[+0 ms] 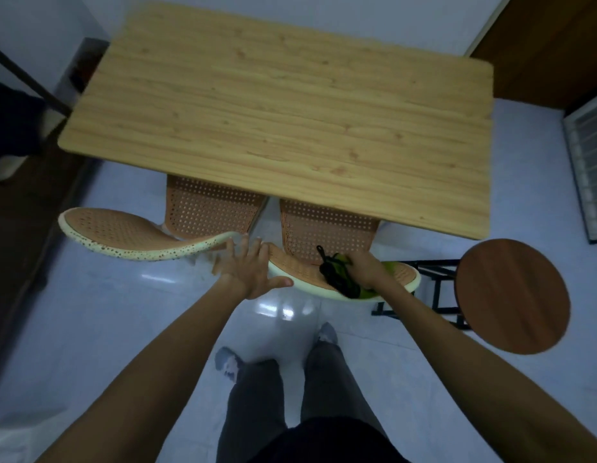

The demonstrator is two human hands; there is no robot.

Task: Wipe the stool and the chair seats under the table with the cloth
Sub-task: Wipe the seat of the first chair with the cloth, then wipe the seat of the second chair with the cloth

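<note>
A pale wood-grain rectangular bench [277,105] fills the upper view, its long axis running left to right, and no label or writing can be read on it or on anything else. Two orange perforated plastic chairs with cream speckled rims are tucked under its near edge, their backs curving out toward the person. The left chair [130,233] has its back top spreading wide to the left; the right chair [323,228] sits beside it, its seat partly under the bench edge.

The left hand [248,272] lies flat and spread, fingers apart, pressing on the rims where the two chair backs meet. The right hand [365,267] is closed round a bunched green and black cloth [340,275], which rests on the top of the right chair's back; the cloth's dark end trails up toward the bench.

A round dark-brown wooden stool on a black metal frame [510,295] stands to the right of the chairs, just beside the right chair, outside the bench edge. The floor is glossy pale tile [90,312], with the person's dark trousers and grey socks below.
</note>
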